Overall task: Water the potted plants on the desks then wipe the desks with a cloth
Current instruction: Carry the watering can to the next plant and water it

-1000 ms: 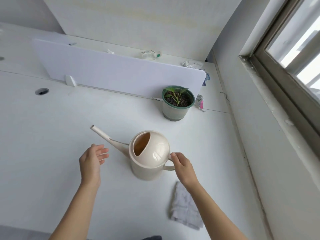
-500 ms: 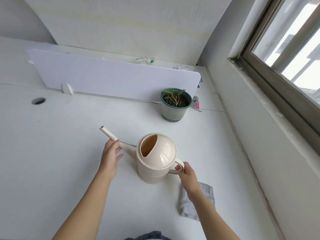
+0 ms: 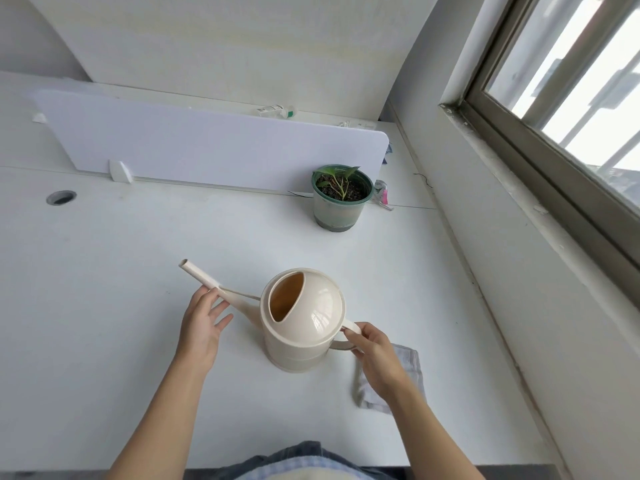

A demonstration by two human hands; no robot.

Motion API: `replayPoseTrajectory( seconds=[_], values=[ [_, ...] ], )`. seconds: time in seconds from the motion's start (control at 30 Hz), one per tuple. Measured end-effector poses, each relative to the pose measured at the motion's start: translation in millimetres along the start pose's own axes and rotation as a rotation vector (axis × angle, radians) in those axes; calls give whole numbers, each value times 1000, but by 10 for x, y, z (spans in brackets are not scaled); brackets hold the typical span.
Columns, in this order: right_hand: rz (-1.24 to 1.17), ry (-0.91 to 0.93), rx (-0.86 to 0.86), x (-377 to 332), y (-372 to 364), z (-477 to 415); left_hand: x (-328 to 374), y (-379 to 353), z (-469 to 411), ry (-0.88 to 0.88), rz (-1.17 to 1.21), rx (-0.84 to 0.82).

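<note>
Watering can (image 3: 304,320) stood on desk (image 3: 104,306), well short of potted plant (image 3: 341,197). Handle clasped by right hand (image 3: 375,355) for lift. Spout touched by left hand (image 3: 202,323), fingers loose, probably for steadying. Cloth (image 3: 408,372) kept beside can, reserved for wiping.

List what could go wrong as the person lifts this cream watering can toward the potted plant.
1. The right hand holds the cream plastic watering can by its thin handle, and the left hand only touches the long spout, so it may tip and spill on the white desk.
2. The small green-rimmed plant pot may overflow.
3. The grey cloth beside the can could get soaked.
</note>
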State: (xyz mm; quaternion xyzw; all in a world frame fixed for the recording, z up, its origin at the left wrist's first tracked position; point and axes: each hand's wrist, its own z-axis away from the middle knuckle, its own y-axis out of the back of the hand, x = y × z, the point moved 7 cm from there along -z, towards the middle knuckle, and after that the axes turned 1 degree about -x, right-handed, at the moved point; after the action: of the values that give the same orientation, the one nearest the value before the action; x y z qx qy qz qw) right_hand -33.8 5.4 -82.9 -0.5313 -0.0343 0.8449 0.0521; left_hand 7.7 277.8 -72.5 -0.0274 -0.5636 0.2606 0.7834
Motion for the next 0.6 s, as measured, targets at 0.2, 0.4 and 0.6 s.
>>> replayPoseTrajectory(
  seconds=[0.2, 0.4, 0.6],
  values=[
    [60, 29, -100, -95, -113, 180, 143, 113, 113, -36, 19, 14],
    [53, 50, -252, -337, -260, 337, 399, 207, 237, -97, 17, 46],
    [52, -18, -228, -398, -297, 311, 486, 282, 579, -113, 15, 151]
  ],
)
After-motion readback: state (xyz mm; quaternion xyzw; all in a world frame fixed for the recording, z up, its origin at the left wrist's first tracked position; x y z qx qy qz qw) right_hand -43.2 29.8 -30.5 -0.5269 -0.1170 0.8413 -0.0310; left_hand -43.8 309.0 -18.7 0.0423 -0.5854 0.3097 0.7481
